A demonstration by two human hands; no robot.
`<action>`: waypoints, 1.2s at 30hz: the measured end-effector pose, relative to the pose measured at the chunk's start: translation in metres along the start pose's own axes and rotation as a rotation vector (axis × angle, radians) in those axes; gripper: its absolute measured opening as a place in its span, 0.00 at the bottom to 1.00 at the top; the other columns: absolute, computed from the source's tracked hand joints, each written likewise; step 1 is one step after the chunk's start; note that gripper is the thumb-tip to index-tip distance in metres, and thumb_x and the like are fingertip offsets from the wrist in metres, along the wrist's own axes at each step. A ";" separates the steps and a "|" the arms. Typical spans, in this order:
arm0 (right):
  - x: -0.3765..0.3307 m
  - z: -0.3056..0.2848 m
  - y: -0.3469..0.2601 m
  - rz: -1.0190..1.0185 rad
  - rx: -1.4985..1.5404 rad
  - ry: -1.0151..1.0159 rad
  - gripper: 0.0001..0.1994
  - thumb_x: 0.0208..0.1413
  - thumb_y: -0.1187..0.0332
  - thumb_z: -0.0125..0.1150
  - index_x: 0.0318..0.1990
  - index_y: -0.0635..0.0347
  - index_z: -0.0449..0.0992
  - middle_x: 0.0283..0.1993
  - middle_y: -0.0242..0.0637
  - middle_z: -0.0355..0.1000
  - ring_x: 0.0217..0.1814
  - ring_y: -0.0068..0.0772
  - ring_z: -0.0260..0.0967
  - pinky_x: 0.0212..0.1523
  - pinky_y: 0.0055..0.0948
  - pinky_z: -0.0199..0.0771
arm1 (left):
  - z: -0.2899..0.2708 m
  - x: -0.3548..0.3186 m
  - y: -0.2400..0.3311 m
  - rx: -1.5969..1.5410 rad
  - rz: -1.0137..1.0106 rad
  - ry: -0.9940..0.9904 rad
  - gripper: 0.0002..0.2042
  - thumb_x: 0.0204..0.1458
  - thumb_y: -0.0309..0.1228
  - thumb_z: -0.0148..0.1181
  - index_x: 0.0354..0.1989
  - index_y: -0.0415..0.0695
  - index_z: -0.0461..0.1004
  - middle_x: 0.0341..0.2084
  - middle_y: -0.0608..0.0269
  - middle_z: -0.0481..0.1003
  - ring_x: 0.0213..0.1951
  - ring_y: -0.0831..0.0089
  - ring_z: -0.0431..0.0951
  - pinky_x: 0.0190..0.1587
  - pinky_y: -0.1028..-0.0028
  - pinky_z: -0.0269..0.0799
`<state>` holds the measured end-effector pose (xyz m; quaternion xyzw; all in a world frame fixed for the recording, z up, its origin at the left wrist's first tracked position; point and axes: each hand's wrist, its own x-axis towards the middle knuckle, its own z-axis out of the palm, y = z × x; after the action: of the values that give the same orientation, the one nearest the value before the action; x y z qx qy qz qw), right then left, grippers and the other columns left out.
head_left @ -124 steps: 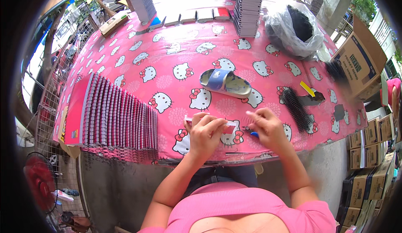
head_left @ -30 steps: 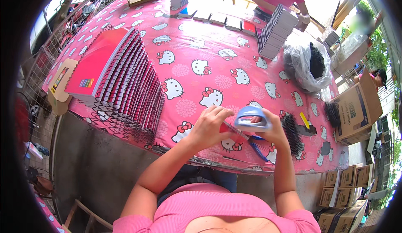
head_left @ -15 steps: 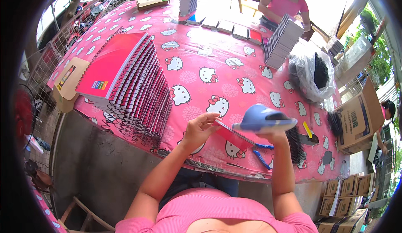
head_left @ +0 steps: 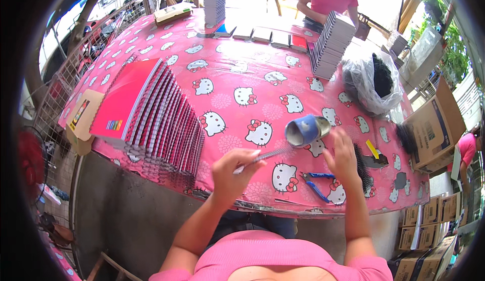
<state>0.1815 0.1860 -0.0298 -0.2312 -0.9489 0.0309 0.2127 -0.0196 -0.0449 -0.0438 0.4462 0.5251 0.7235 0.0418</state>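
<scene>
My left hand (head_left: 236,172) is closed on a thin spiral notebook (head_left: 274,154), which is seen nearly edge-on with its wire binding pointing right. Fingers apart and holding nothing, my right hand (head_left: 344,157) is over the table just right of a blue slipper (head_left: 301,132). The slipper lies on its side, its pale sole part showing. Below it, a pair of blue-handled cutters (head_left: 317,184) rests near the table's front edge.
A tall stack of red spiral notebooks (head_left: 151,124) stands at left. Black binding coils (head_left: 364,172) lie right of my right hand. Farther off are another notebook stack (head_left: 332,46), a plastic bag (head_left: 371,81), a cardboard box (head_left: 434,129) and a person in pink (head_left: 331,1).
My right hand has let go of the slipper, which is now on the table farther left. My left hand has turned the notebook edge-on and lifted it off the tabletop.
</scene>
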 end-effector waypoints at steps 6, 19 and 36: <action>-0.091 0.006 -0.048 0.083 0.050 -0.105 0.24 0.50 0.63 0.65 0.53 0.65 0.69 0.49 0.48 0.67 0.55 0.52 0.62 0.57 0.47 0.61 | 0.005 -0.015 0.010 0.359 0.121 -0.152 0.11 0.40 0.16 0.68 0.34 0.37 0.77 0.35 0.53 0.79 0.34 0.68 0.80 0.37 0.76 0.77; -0.045 -0.023 -0.132 0.005 0.609 -0.116 0.19 0.54 0.62 0.61 0.51 0.62 0.71 0.45 0.45 0.69 0.48 0.46 0.67 0.49 0.42 0.66 | 0.012 -0.028 0.011 0.247 0.023 -0.046 0.10 0.40 0.10 0.64 0.31 0.34 0.75 0.36 0.49 0.77 0.35 0.67 0.81 0.38 0.73 0.80; -0.009 -0.030 -0.110 -0.207 0.252 -0.081 0.26 0.43 0.67 0.69 0.54 0.58 0.72 0.54 0.44 0.67 0.58 0.50 0.61 0.59 0.47 0.59 | -0.021 0.001 0.050 0.395 0.090 -0.033 0.10 0.41 0.18 0.70 0.32 0.37 0.77 0.35 0.53 0.78 0.34 0.69 0.81 0.34 0.74 0.78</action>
<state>0.1547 0.0828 0.0114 -0.1024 -0.9641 0.1368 0.2034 -0.0142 -0.0814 -0.0041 0.4805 0.6355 0.6002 -0.0701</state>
